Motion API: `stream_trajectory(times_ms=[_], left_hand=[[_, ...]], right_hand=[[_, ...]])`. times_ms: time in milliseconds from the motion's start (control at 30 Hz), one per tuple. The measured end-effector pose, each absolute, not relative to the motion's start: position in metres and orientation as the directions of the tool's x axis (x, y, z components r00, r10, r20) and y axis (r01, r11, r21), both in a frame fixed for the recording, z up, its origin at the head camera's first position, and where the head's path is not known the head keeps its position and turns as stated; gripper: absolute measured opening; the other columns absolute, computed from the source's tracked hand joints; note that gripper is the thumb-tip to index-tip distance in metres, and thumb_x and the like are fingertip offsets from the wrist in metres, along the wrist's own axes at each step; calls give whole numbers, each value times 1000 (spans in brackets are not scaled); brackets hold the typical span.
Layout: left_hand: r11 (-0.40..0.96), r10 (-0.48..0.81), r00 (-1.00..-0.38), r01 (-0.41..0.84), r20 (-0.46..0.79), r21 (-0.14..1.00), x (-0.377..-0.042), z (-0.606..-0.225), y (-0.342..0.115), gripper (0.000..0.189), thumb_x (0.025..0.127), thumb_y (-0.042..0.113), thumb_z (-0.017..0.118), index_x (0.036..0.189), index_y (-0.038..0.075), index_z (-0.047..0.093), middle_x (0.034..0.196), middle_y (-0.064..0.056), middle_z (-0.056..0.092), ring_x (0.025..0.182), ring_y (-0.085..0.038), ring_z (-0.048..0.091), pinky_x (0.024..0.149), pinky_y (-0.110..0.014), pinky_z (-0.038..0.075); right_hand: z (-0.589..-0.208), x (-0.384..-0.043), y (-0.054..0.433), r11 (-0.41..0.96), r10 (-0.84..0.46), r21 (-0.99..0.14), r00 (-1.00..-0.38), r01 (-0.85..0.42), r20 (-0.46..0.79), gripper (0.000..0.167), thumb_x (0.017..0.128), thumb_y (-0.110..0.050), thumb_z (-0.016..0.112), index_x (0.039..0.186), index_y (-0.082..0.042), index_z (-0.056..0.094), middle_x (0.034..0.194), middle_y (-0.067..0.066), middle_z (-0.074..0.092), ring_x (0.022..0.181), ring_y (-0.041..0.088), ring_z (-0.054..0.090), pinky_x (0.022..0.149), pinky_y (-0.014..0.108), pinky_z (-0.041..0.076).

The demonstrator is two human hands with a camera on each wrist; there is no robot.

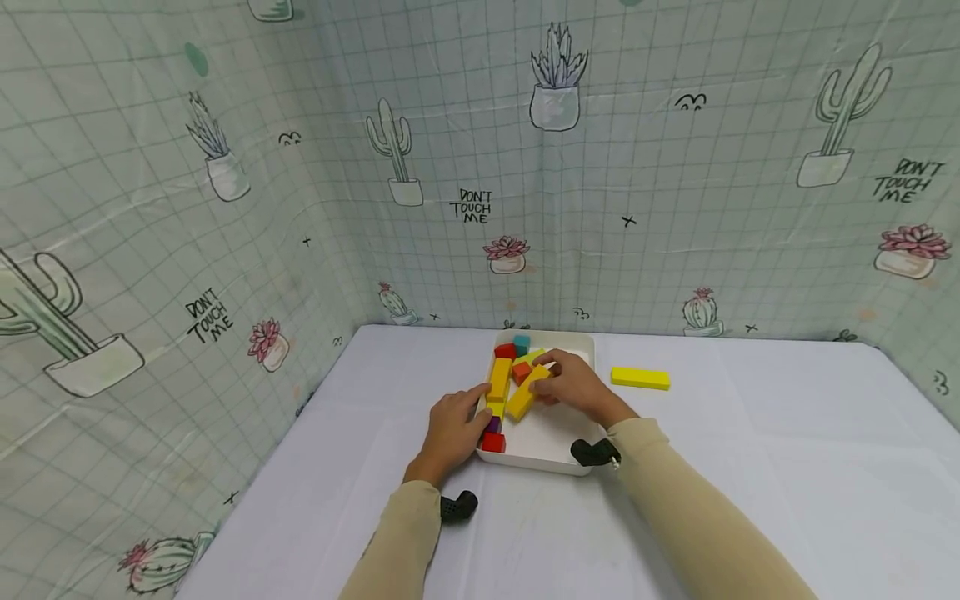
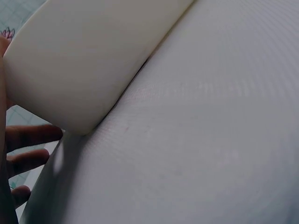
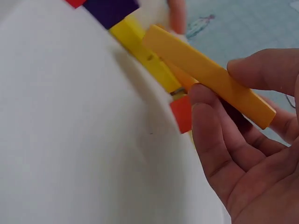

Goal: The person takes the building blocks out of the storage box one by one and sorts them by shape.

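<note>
My right hand [image 1: 573,385] pinches an orange-yellow rectangular block [image 3: 205,72] between thumb and fingers, tilted above the white tray [image 1: 540,458]. My left hand [image 1: 452,429] is at the tray's left side. Its index finger and thumb reach over the rim, close to another orange-yellow block [image 1: 500,379]; contact is unclear. In the left wrist view, several loosely straight fingers [image 2: 32,136] lie beside the tray's outer wall. Along the left inside wall stand a red block [image 1: 492,442], a purple block [image 1: 494,425], a yellow block [image 3: 154,65] and a second red block [image 1: 506,351].
A teal block [image 1: 522,342], an orange-red cube [image 1: 521,372] and a partly covered yellow-green block [image 1: 529,357] are toward the tray's back. One long yellow block [image 1: 640,378] lies on the white tabletop [image 1: 750,450] right of the tray. Patterned cloth [image 1: 630,275] rises behind.
</note>
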State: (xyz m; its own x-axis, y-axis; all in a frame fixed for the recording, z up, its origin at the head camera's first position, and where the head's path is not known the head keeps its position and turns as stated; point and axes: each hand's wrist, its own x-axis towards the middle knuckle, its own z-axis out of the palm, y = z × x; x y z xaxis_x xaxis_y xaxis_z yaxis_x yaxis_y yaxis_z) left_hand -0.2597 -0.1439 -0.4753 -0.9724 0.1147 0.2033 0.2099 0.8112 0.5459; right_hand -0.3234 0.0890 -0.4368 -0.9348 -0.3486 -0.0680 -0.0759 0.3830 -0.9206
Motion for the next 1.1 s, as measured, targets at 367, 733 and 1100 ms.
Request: stream_trajectory(times_ms=[367, 733, 1100], left_hand=[[803, 51, -986, 136, 161, 580, -257, -475, -143, 48, 99, 31, 57, 147, 27, 54, 136, -4, 61, 127, -29, 48, 107, -56, 38], [776, 33, -994, 91, 105, 624, -260, -476, -139, 53, 97, 33, 61, 148, 28, 51, 139, -5, 57, 128, -28, 48, 105, -53, 44], [778, 73, -989, 138, 129, 613, -260, -474, -141, 44, 97, 31, 62, 141, 29, 59, 139, -4, 58, 128, -28, 47, 104, -54, 44]], right_hand=[[-423, -316, 105, 161, -305, -987, -952, -21, -30, 55, 93, -17, 71, 140, 2, 48, 114, 21, 64, 104, 42, 66, 84, 36, 58], [-434, -295, 122, 63, -176, -998, -984, 13, -24, 54, 95, -19, 70, 140, 0, 47, 113, 20, 62, 93, 26, 71, 84, 34, 58], [-438, -283, 141, 8, -129, -1000, -992, -11, 10, 62, 96, -19, 69, 145, 4, 39, 116, 20, 63, 91, 21, 71, 82, 31, 58]])
